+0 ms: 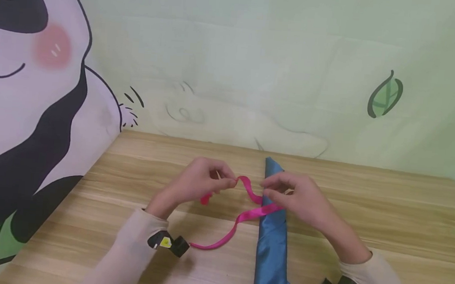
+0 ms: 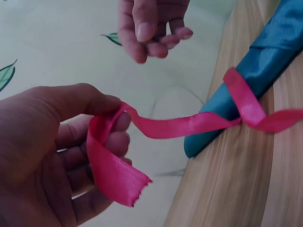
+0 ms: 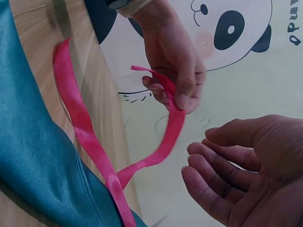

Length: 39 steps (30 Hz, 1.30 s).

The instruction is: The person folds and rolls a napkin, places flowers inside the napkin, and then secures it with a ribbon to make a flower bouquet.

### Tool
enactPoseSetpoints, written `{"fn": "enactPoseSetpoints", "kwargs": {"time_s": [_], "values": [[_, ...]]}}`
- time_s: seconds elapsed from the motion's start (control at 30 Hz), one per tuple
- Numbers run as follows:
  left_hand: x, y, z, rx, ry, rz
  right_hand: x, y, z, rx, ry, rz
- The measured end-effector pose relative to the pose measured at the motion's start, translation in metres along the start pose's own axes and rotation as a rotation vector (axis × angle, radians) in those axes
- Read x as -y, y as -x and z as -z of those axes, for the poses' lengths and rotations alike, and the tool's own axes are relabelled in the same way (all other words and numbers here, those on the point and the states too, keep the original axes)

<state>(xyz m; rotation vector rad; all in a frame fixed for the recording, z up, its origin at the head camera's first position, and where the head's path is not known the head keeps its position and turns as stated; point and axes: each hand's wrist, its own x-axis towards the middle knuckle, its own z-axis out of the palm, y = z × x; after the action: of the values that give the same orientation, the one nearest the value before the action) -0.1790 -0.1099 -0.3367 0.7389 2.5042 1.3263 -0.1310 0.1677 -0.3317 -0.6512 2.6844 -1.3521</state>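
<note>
A pink satin ribbon [image 1: 246, 215] crosses a long, rolled blue satin cloth [image 1: 271, 266] near its far end. My left hand [image 1: 202, 180] pinches the ribbon between thumb and forefinger, left of the cloth. In the left wrist view, a short tail of ribbon [image 2: 118, 182] with a jagged cut end hangs over the fingers. The ribbon's other end [image 3: 64, 61] lies on the table, as the right wrist view shows. Above the cloth hovers my right hand [image 1: 301, 197], its fingers loosely bent with nothing between them [image 3: 236, 165].
Wood-grain tabletop [image 1: 367, 206] surrounds the cloth. A pale green backdrop [image 1: 233, 71] with a printed panda [image 1: 53, 115] and a leaf stands behind and to the left. Each sleeved wrist wears a small black camera [image 1: 180, 246].
</note>
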Motion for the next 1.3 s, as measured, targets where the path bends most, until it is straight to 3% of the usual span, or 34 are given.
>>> {"fn": "enactPoseSetpoints", "kwargs": {"time_s": [0.3,0.7,1.3], "values": [[-0.012,0.004,-0.008,0.006,0.04,-0.103,0.007,0.001,-0.006,0.021,-0.026,0.012],[-0.019,0.008,-0.016,0.055,0.058,-0.156,0.015,0.001,-0.007,0.025,-0.034,0.067],[-0.023,0.009,-0.021,0.091,0.059,-0.212,0.016,0.002,-0.008,0.007,-0.056,0.01]]}}
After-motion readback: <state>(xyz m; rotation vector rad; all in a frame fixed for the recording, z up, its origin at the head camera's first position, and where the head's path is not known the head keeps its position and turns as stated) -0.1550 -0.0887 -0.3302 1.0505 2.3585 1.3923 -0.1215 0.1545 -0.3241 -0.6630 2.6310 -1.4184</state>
